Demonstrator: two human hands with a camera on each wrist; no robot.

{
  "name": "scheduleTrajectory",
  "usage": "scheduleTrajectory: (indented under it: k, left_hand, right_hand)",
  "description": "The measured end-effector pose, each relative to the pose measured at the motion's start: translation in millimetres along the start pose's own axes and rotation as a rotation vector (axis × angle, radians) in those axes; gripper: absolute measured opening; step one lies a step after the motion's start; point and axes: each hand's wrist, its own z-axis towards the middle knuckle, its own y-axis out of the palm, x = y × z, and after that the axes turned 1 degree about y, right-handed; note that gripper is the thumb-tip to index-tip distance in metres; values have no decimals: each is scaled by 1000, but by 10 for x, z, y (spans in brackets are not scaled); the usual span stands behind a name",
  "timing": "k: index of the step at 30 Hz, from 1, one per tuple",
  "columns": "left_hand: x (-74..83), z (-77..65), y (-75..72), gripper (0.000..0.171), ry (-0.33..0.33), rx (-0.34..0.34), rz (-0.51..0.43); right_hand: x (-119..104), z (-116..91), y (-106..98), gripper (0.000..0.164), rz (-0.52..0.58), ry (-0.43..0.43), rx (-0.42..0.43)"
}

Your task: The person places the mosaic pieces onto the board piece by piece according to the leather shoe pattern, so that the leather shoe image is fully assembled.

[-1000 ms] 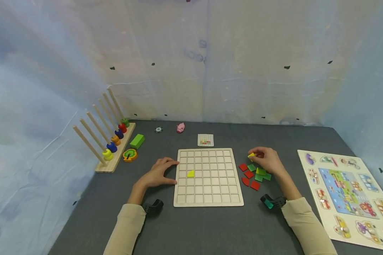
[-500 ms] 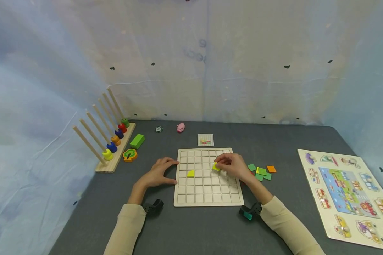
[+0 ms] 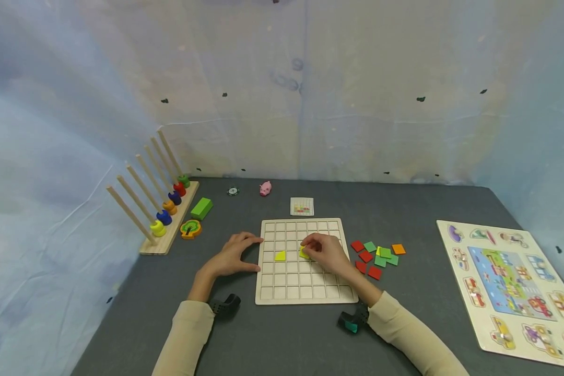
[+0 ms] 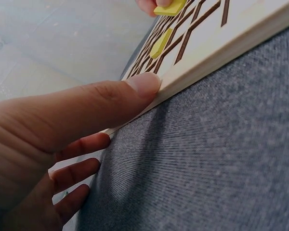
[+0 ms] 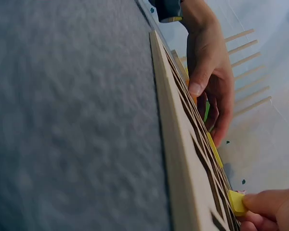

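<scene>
A pale wooden grid board [image 3: 305,292] lies on the dark table. One yellow tile [image 3: 280,256] sits in a cell left of its middle. Over the board's centre, my right hand [image 3: 328,254] pinches a second yellow tile [image 5: 237,202] between thumb and fingers. My left hand [image 3: 235,256] touches the board's left edge with thumb and fingertips, the fingers spread and relaxed. In the left wrist view the thumb [image 4: 144,85] presses on the edge of the wood. Loose red tiles [image 3: 365,256], green tiles [image 3: 380,261] and an orange tile [image 3: 398,249] lie right of the board.
Behind the board lies a small pattern card [image 3: 302,206]. A peg stand [image 3: 171,230] with coloured rings, a green block [image 3: 201,209] and a tree piece [image 3: 190,228] are at left. A pink pig [image 3: 265,188] and a round chip [image 3: 233,191] sit farther back; a picture puzzle [image 3: 465,292] lies right.
My right hand has carried the yellow tile from beside the loose pile leftward to the board's middle. The orange tile, covered by that hand earlier, is now visible. My left hand stays put.
</scene>
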Motion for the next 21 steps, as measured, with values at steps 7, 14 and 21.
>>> scheduleTrajectory:
  k: [7,14,21]
  left_hand:
    - [7,12,-16,72,-40,-32,-6]
    - [-8,12,-14,72,-37,-28,-10]
    - [13,2,-15,72,-32,-27,-18]
  right_hand:
    - [45,-1,76,9,-45,-10,42]
    - [5,-25,72,7,-114,-51,5]
    - [8,-42,-32,9,-122,-105,-58]
